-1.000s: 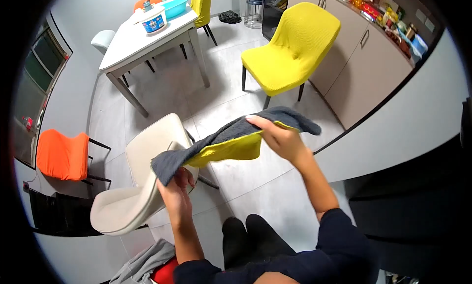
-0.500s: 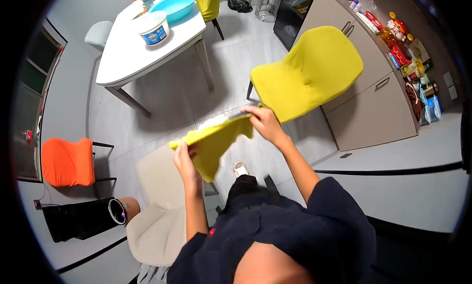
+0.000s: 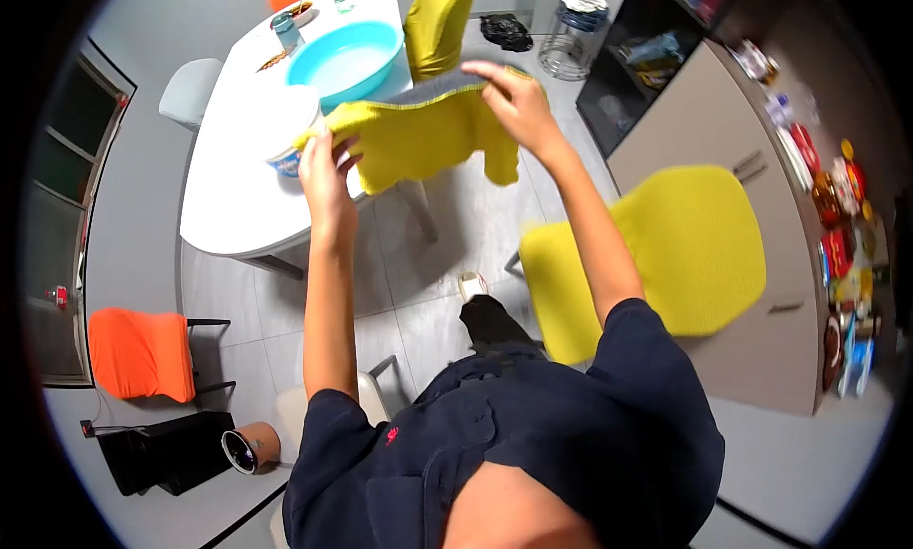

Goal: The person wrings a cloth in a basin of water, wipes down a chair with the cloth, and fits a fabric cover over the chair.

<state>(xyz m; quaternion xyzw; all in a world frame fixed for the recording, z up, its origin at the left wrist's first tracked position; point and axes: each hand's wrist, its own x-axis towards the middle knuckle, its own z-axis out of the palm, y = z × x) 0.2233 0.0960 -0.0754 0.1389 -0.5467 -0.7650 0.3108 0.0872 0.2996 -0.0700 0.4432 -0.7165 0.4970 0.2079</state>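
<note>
A yellow chair cover (image 3: 409, 140) with a grey inner side is stretched between my two hands, its lower part hanging free. My left hand (image 3: 328, 183) pinches its left corner, in front of the white tub (image 3: 285, 159) on the table. At the other end, my right hand (image 3: 523, 116) grips the top edge, fingers partly over the grey side. The cover hangs in front of the table's right edge and a yellow chair (image 3: 439, 26). Below my left forearm, part of a beige chair (image 3: 366, 397) shows.
The white table (image 3: 223, 188) carries a blue basin (image 3: 347, 59) and a jar (image 3: 285, 31). Another yellow chair (image 3: 685, 254) stands at right, by a cabinet (image 3: 666, 121). An orange chair (image 3: 143, 354) and a bin (image 3: 252, 446) are at left.
Both hands have moved up and forward with the cover, from above the beige chair towards the table. The view has shifted, and more of the cover is spread out.
</note>
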